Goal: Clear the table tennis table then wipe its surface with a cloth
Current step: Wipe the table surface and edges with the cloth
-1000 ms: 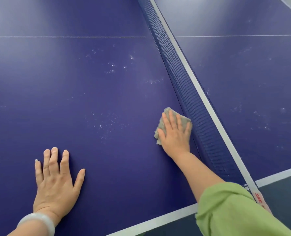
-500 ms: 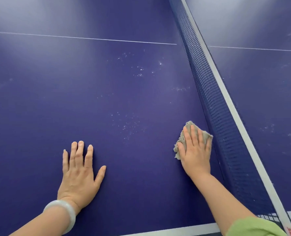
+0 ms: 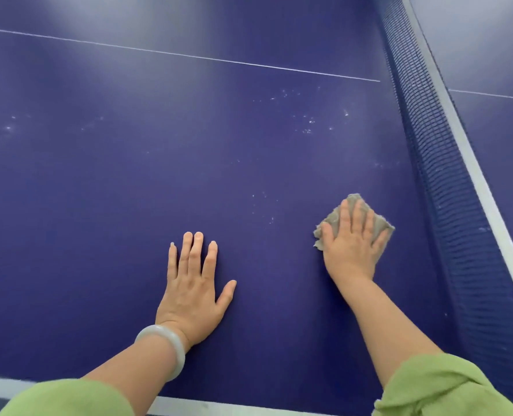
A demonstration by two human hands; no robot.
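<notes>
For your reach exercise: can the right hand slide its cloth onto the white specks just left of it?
Probably yes: the right hand presses the cloth beside the specks, with only table surface between.

Your grey cloth (image 3: 378, 223), dark blue table (image 3: 129, 190) with white lines, blue mesh net (image 3: 435, 163) edged white, green sleeves (image 3: 441, 388), pale bangle (image 3: 171, 343)

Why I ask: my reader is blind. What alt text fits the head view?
A right hand presses a grey cloth flat on a blue table beside the net, while the left hand, a bangle at its wrist, rests flat on the table. White specks dot the surface ahead of the hands.
</notes>
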